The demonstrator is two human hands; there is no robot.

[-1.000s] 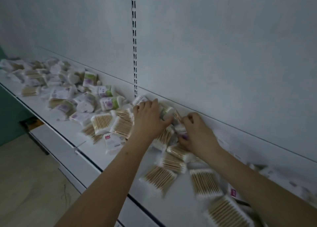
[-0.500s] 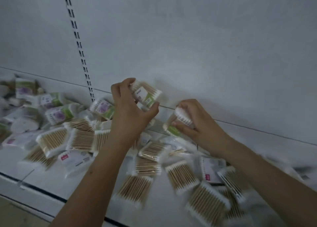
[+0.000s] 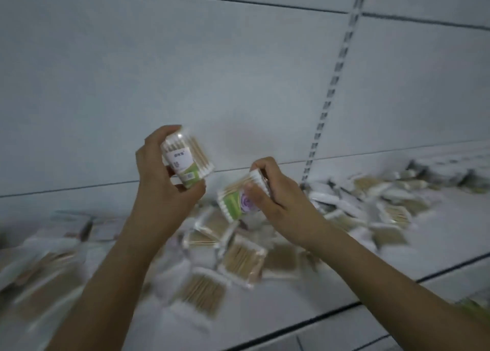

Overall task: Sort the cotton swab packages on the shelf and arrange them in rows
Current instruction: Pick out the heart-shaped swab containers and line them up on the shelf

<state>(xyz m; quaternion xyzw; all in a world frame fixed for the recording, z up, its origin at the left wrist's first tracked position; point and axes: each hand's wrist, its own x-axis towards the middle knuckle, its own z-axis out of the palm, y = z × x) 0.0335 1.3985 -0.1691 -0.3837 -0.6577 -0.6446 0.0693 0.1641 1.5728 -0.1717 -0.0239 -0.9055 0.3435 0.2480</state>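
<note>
Two hands, left hand [image 3: 161, 191] and right hand [image 3: 278, 199], grip swab packs above the cluttered shelf [image 3: 397, 260].

Label on swab pack [image 3: 185, 162] in left hand [image 3: 161, 189]: white panel with small blurred characters on top, illegible; below them a number that looks like "15", unsure. Green band under it carries a small barcode-like mark, unreadable. Pack [image 3: 240, 200] in right hand [image 3: 278, 202]: purple round logo, no legible text.
</note>
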